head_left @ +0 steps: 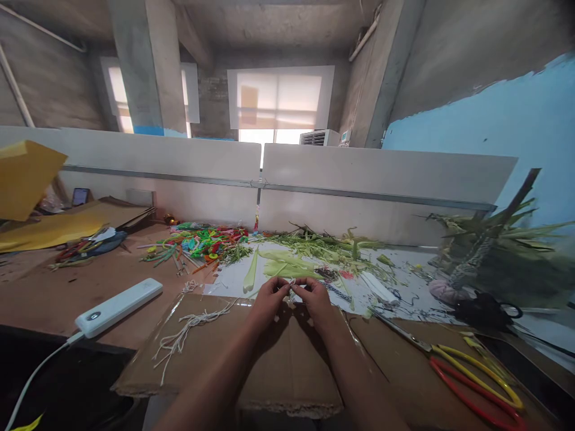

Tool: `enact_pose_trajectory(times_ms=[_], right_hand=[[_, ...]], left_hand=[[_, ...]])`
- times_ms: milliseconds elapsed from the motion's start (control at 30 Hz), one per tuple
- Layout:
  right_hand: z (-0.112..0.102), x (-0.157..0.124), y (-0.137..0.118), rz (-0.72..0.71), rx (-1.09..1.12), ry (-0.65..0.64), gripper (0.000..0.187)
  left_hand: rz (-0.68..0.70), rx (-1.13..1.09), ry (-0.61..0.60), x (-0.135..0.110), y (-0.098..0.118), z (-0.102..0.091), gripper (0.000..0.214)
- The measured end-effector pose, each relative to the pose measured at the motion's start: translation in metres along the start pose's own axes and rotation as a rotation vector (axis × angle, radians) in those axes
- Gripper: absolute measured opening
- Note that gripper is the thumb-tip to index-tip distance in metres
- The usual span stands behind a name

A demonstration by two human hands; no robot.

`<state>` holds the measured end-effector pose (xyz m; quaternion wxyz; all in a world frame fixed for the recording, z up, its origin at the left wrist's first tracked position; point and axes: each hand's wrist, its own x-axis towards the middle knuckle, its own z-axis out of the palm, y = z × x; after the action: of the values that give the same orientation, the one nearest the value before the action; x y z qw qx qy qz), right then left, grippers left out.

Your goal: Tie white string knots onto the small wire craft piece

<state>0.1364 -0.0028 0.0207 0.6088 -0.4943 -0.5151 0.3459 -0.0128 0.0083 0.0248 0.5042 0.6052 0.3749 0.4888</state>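
My left hand (269,297) and my right hand (314,297) meet over a flat piece of cardboard (251,365). Both pinch a thin pale string (291,282) between their fingertips. A bundle of similar white strings (186,332) lies on the cardboard to the left of my hands. Just beyond my hands lie green leaf strips (281,263) on a white sheet (233,276).
A white power bank (119,306) with a cable lies at the left. Colourful craft sticks (202,242) and green plant scraps (327,245) cover the back of the desk. Large shears with red and yellow handles (471,374) lie at the right. A white partition (314,179) bounds the desk.
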Motion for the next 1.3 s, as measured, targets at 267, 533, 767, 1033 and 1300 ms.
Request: enact_pose_trajectory(times_ms=[267,533,767,1033,1300], right_hand=[[0.0006,0.0011,0.0005,-0.008,0.013,0.002,0.030],[0.0011,0.0014,0.0010,-0.020,0.007,-0.007,0.027],[0.0012,-0.0004,0.0005,-0.041,-0.016,0.011,0.029],[0.0031,-0.0021,-0.0070,-0.061,-0.045,0.038,0.029],[0.0037,-0.0024,-0.0074,-0.063,-0.054,0.043,0.029]], left_hand=[[-0.001,0.003,-0.005,-0.0018,0.0023,0.0009,0.024],[0.032,0.031,-0.024,-0.0022,0.0032,0.0002,0.029],[0.135,0.096,0.005,-0.0006,0.0075,-0.0002,0.024],[0.161,0.143,0.035,0.0000,0.0070,0.0006,0.021],[0.167,0.151,0.049,-0.0006,0.0064,0.0011,0.021]])
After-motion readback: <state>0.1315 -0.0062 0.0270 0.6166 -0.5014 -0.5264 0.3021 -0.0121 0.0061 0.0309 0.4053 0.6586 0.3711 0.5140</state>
